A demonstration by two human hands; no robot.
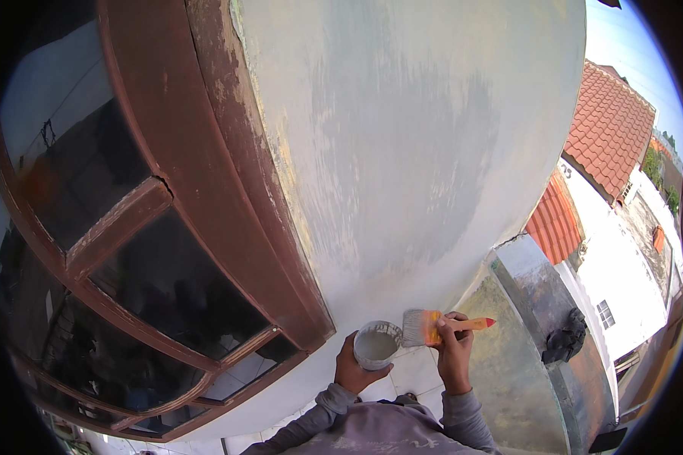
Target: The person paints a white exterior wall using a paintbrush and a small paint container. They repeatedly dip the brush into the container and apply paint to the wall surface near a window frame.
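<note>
My left hand (pixel 350 367) is wrapped round a small round tub (pixel 377 346) of pale grey paint, its rim smeared. Close to the right of the tub, my right hand (pixel 454 351) grips a wide paintbrush (pixel 432 327) by its wooden handle, which ends in a red tip. The brush's bristles are coated grey and point left toward the tub, apart from its rim. Ahead stands a pale wall (pixel 402 167) with a broad patch of darker grey brush strokes across its middle.
At left a brown wooden window frame (pixel 228 174) with dark glass panes borders the wall, its paint peeling. On the right, a low stained wall (pixel 520 356) carries a crumpled black bag (pixel 564 337). Beyond are a tiled roof (pixel 609 129) and white house walls. Pale tiles lie below.
</note>
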